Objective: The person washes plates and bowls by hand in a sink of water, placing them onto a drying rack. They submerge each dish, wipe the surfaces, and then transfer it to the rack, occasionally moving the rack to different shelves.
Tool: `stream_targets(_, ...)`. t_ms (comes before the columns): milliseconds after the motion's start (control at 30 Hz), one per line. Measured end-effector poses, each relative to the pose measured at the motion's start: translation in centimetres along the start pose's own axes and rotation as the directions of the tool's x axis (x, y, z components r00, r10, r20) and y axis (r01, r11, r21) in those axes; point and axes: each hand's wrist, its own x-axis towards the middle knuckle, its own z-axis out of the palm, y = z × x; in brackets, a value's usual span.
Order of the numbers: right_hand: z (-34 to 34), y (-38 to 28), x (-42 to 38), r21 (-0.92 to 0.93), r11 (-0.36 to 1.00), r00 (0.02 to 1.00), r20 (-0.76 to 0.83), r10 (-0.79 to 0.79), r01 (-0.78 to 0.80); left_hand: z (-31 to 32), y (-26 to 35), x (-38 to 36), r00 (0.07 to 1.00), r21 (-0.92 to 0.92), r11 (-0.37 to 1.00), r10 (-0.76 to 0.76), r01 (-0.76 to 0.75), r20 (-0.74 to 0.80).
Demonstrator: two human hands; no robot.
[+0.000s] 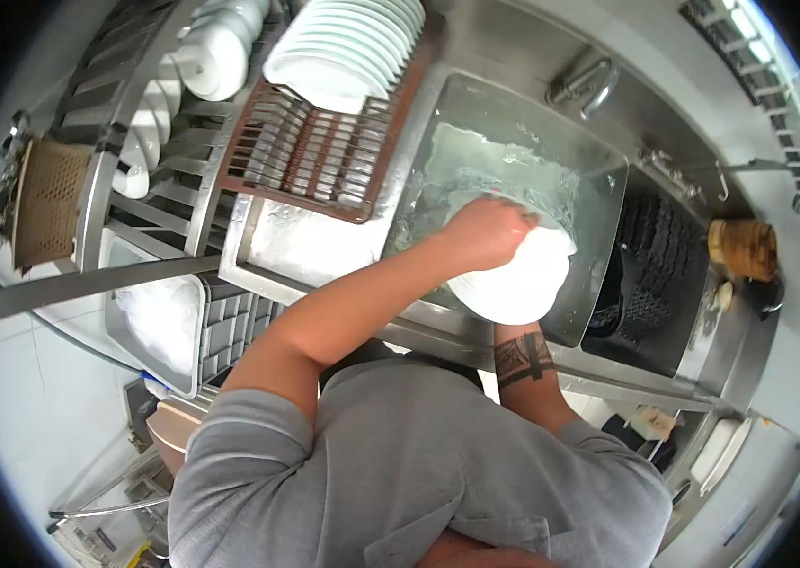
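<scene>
Over the water-filled sink point(599, 256), a round white plate point(514, 284) is tilted near the front edge. My left hand point(490, 232) is closed against its upper face; whatever the curled fingers hold is hidden. My right forearm point(525, 364), with a dark band tattoo, reaches up under the plate's near edge, and the plate hides my right hand. Beneath the rippled water lies a pale rectangular shape point(476, 156).
A brown rack point(362, 204) holds a row of white plates point(348, 47) left of the sink. White bowls point(215, 62) line the upper-left shelf. A faucet point(594, 85) stands behind the sink. Black crates point(656, 275) are at right; a grey bin point(196, 331) is at lower left.
</scene>
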Motion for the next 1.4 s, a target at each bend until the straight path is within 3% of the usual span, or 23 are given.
stream_targets(67, 2.7, 0.7, -0.7, 0.011, 1.0, 0.998, 0.066, -0.002, 0.001, -4.8, 0.9, 0.9, 0.987, 0.102, 0.985, 0.126, -0.136, 0.104)
stream_targets(100, 3.8, 1.2, -0.9, 0.01, 1.0, 0.995, 0.095, 0.0, -0.001, -6.8, 0.7, 0.8, 0.973, 0.151, 0.963, 0.228, -0.222, -0.024)
stream_targets(233, 7.7, 3.1, -1.4, 0.028, 1.0, 0.986, 0.164, -0.007, 0.003, -18.8, -0.6, -1.4, 0.947, 0.191, 0.94, 0.305, -0.283, -0.099)
stream_targets(300, 8.7, 4.3, -1.3, 0.046, 0.999, 0.983, 0.186, -0.008, -0.001, -23.6, -3.6, -2.3, 0.943, 0.17, 0.956, 0.269, -0.238, -0.194)
stream_targets(367, 9.2, 5.7, -1.7, 0.053, 0.999, 0.982, 0.19, -0.012, 0.002, -29.4, -5.2, -3.8, 0.989, 0.087, 0.991, 0.112, -0.103, -0.102)
stream_targets(467, 9.1, 7.6, -2.4, 0.058, 0.998, 0.984, 0.178, -0.026, 0.016, -31.9, -13.5, -4.3, 0.993, 0.061, 0.992, 0.11, -0.108, -0.036)
stream_targets(533, 8.6, 8.5, -2.5, 0.013, 0.999, 0.987, 0.153, -0.039, 0.038, -30.9, -18.7, -4.6, 0.973, 0.132, 0.982, 0.155, -0.134, -0.168)
stream_targets(633, 9.5, 10.2, -3.1, 0.079, 0.997, 0.989, 0.142, -0.031, 0.02, -29.7, -23.3, -5.1, 0.969, 0.085, 0.983, 0.174, -0.161, -0.176)
stream_targets(700, 12.4, 11.2, -4.1, 0.333, 0.942, 0.983, 0.184, -0.028, -0.036, -28.9, -25.2, -5.3, 0.971, 0.095, 0.982, 0.176, -0.162, -0.164)
stream_targets(767, 11.8, 11.9, -3.8, 0.3, 0.954, 0.987, 0.158, -0.037, -0.012, -28.1, -27.0, -5.0, 0.971, 0.105, 0.979, 0.188, -0.174, -0.15)
stream_targets(833, 10.9, 12.4, -3.7, 0.232, 0.972, 0.992, 0.111, -0.059, 0.032, -27.5, -28.3, -5.1, 0.923, 0.204, 0.935, 0.328, -0.289, -0.199)
stream_targets(900, 10.2, 12.4, -3.6, 0.159, 0.984, 0.994, 0.069, -0.089, 0.077, -26.7, -29.0, -5.6, 0.93, 0.202, 0.945, 0.298, -0.256, -0.217)
stream_targets(1000, 13.4, 12.6, -4.1, 0.286, 0.955, 0.994, -0.091, -0.055, 0.079, -25.3, -29.0, -5.6, 0.931, 0.195, 0.956, 0.265, -0.22, -0.251)
stream_targets(1067, 15.3, 12.8, -4.1, 0.353, 0.932, 0.989, -0.144, -0.036, 0.085, -24.1, -26.9, -5.7, 0.866, 0.406, 0.889, 0.362, -0.211, -0.344)
stream_targets(1100, 14.9, 12.8, -4.1, 0.339, 0.937, 0.992, -0.117, -0.042, 0.08, -23.0, -23.7, -6.1, 0.856, 0.375, 0.9, 0.366, -0.225, -0.364)
stream_targets(1133, 14.4, 12.8, -4.2, 0.305, 0.949, 0.996, -0.072, -0.057, 0.077, -21.7, -19.8, -7.1, 0.877, 0.221, 0.94, 0.327, -0.261, -0.351)
stream_targets(1167, 13.7, 12.8, -4.1, 0.264, 0.962, 0.997, -0.034, -0.069, 0.076, -18.6, -17.5, -6.9, 0.987, -0.208, 0.969, 0.112, -0.135, -0.118)
stream_targets(1200, 13.1, 12.9, -4.3, 0.215, 0.973, 0.996, -0.004, -0.085, 0.084, -16.3, -15.2, -7.9, 0.893, -0.055, 0.892, 0.443, -0.448, -0.076)
stream_targets(1233, 12.6, 12.9, -4.5, 0.172, 0.981, 0.995, 0.019, -0.099, 0.094, -13.8, -12.0, -9.0, 0.897, -0.299, 0.867, 0.436, -0.399, 0.066)
stream_targets(1267, 12.2, 12.8, -4.8, 0.128, 0.986, 0.993, 0.034, -0.112, 0.107, -12.5, -10.3, -9.6, 0.877, -0.333, 0.843, 0.473, -0.423, 0.083)
stream_targets(1367, 11.5, 12.0, -6.1, 0.066, 0.982, 0.982, 0.053, -0.18, 0.176, -9.2, -6.0, -9.7, 0.781, -0.315, 0.77, 0.613, -0.555, 0.122)
stream_targets(1400, 11.4, 11.9, -6.2, 0.049, 0.981, 0.98, 0.057, -0.19, 0.187, -9.1, -5.8, -9.6, 0.758, -0.233, 0.757, 0.644, -0.611, 0.105)
